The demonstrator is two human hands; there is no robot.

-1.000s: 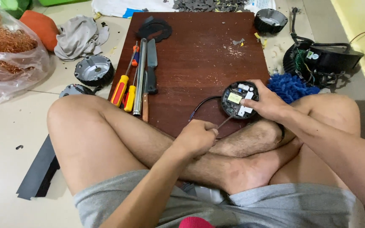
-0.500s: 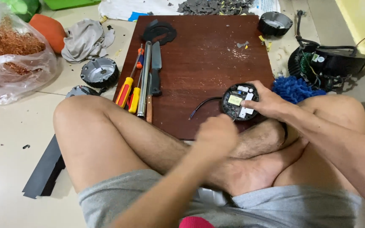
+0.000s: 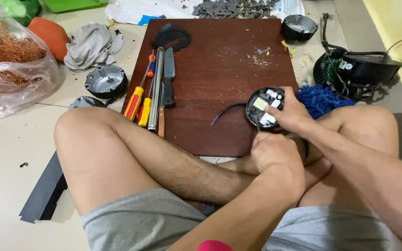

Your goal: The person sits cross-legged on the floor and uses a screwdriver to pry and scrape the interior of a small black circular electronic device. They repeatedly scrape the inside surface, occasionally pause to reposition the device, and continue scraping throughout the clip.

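Your right hand (image 3: 290, 111) gripped the round black device (image 3: 265, 108) at the wooden board's (image 3: 219, 69) near right edge; your left hand (image 3: 275, 155), clenched on a thin tool, touched it.

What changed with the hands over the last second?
The left hand moved right across the lap, ending just below the round black housing, gripping a thin tool. The right hand kept holding that housing at the wooden board edge; the tools stayed put.
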